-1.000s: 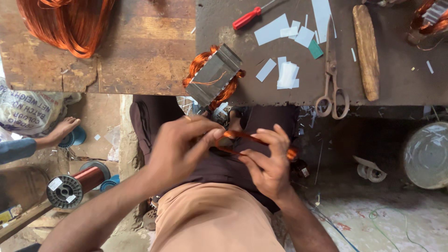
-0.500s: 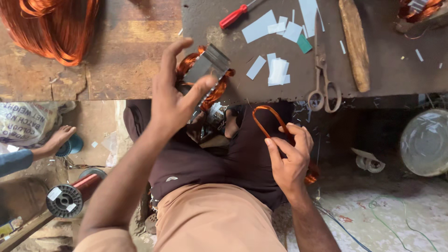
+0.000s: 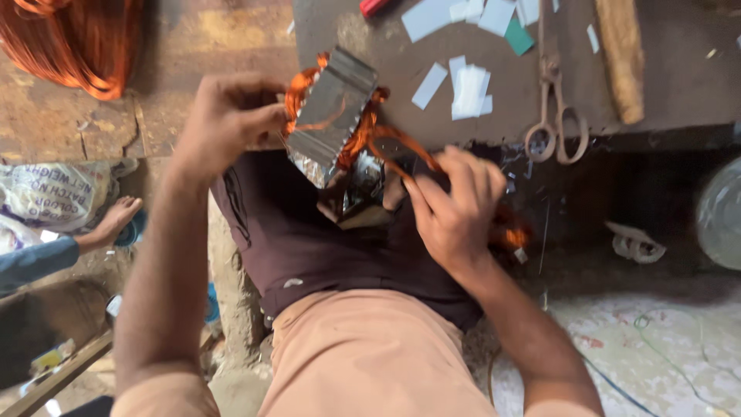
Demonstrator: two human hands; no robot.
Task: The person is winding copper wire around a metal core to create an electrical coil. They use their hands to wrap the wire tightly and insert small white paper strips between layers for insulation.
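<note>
A grey metal stator core [image 3: 330, 116] with copper windings lies at the edge of the dark workbench [image 3: 664, 85]. My left hand [image 3: 228, 123] grips its left side, fingers pinched on the copper wire there. My right hand [image 3: 457, 207] is closed on a loop of copper wire coil [image 3: 386, 139] that runs from the core's right side down toward my lap. A second dark metal part [image 3: 356, 197] sits below the core, between my hands.
Metal scissors [image 3: 554, 123], a wooden stick [image 3: 622, 54], white paper strips [image 3: 468, 89] and a red-handled tool [image 3: 374, 6] lie on the bench. A bundle of copper wire [image 3: 73, 38] rests at upper left. Another person's foot [image 3: 116, 220] shows at left.
My left hand dropped from the top of the core to its left side. My right hand rose from my lap with the coil loop and moved up close to the core.
</note>
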